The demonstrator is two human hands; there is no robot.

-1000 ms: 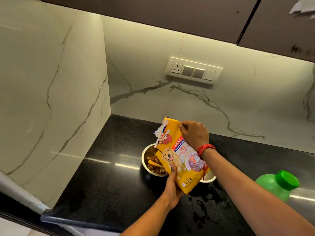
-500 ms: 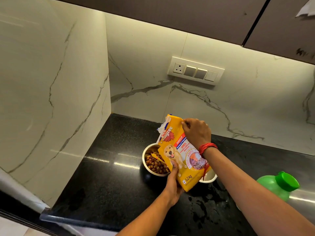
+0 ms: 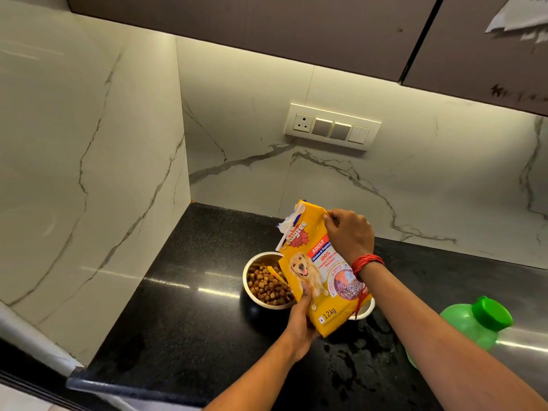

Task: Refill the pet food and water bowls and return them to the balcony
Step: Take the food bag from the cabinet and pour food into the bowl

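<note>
A yellow pet food bag (image 3: 318, 271) with a dog picture is held over the black counter, its torn white top pointing up and to the left. My right hand (image 3: 350, 234) grips the bag's upper right edge. My left hand (image 3: 301, 318) grips its lower left side from below. Beside the bag on the left stands a steel bowl (image 3: 250, 287) filled with brown kibble (image 3: 268, 287). A second pale bowl (image 3: 363, 311) is mostly hidden behind the bag's lower right corner; its contents cannot be seen.
A green plastic bottle (image 3: 471, 324) with a green cap stands on the counter (image 3: 192, 315) to the right. Water drops lie on the counter near the front. Marble walls close off the left and back, with a switch panel (image 3: 332, 127) and dark cabinets above.
The bag has tipped back from pouring and now stands more upright. The steel bowl holds more kibble, and more of it is uncovered.
</note>
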